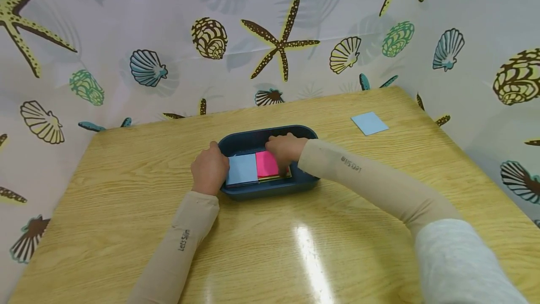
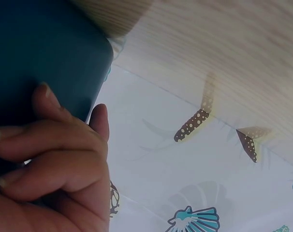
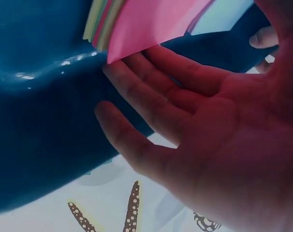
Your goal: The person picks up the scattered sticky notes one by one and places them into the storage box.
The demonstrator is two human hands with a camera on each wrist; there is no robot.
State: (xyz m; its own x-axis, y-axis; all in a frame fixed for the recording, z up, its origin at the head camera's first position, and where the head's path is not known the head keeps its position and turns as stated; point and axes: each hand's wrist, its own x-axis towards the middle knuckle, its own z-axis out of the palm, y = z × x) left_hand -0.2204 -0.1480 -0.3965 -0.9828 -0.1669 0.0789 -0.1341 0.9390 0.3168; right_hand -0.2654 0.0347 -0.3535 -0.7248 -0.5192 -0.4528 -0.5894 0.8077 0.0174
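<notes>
A dark blue plastic bin [image 1: 261, 195] stands on the table, holding a light blue pad of sticky notes [image 1: 242, 169] on the left and pink sticky notes [image 1: 266, 164] beside it. My left hand [image 1: 210, 168] grips the bin's left end; in the left wrist view its fingers [image 2: 54, 169] bend near the wall. Inside the bin, my right hand [image 1: 288, 148] holds the pink notes at their right side. Its fingers [image 3: 156, 96] reach behind their edge in the right wrist view, where yellow and green sheets [image 3: 98, 29] show alongside. The right thumb's contact is hidden there.
A light blue square note pad [image 1: 369, 123] lies on the wooden table [image 1: 139, 191], to the right of the bin and farther back. A white curtain [image 1: 177, 8] printed with shells and starfish hangs behind the table and along its sides.
</notes>
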